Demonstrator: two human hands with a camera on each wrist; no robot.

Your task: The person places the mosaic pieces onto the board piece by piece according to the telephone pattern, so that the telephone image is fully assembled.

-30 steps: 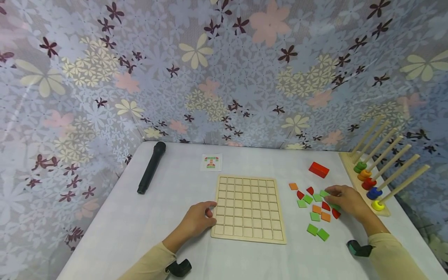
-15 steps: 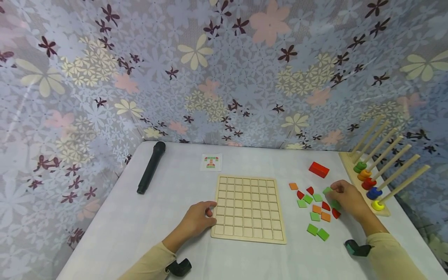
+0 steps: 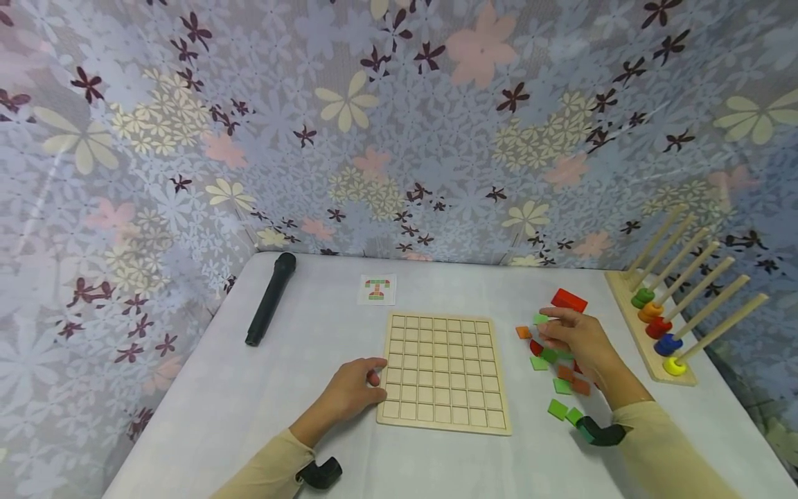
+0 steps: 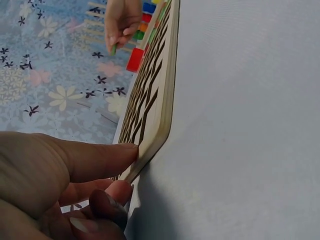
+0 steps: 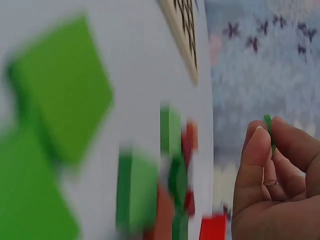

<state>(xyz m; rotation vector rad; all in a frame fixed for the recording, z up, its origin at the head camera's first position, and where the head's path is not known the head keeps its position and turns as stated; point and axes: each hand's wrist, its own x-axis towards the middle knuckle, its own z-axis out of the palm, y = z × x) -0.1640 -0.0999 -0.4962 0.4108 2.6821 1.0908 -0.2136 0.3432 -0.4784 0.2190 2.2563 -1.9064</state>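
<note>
My left hand (image 3: pixel 352 389) is at the left edge of a wooden grid board (image 3: pixel 442 374). In the left wrist view its thumb lies on the board's rim, with curled fingers just beneath, pinching the edge. My right hand (image 3: pixel 580 339) is raised over the loose tiles and pinches a green square tile (image 3: pixel 540 319) between thumb and fingertips; the right wrist view shows this tile (image 5: pixel 268 122) edge-on. Green square tiles (image 3: pixel 557 409), an orange tile (image 3: pixel 522 333) and a red quarter-round tile (image 3: pixel 535 348) lie below, some covered by the right hand.
A pattern card (image 3: pixel 377 290) lies behind the board. Further left is a black microphone-like stick (image 3: pixel 270 299). A red block (image 3: pixel 569 300) lies behind the right hand. The peg stand (image 3: pixel 648 326) with coloured rings is at the right edge, its tall pegs leaning outward in view.
My right hand has picked up a green tile from the far side of the pile and moved left with it. The left hand stays at the board's edge.
</note>
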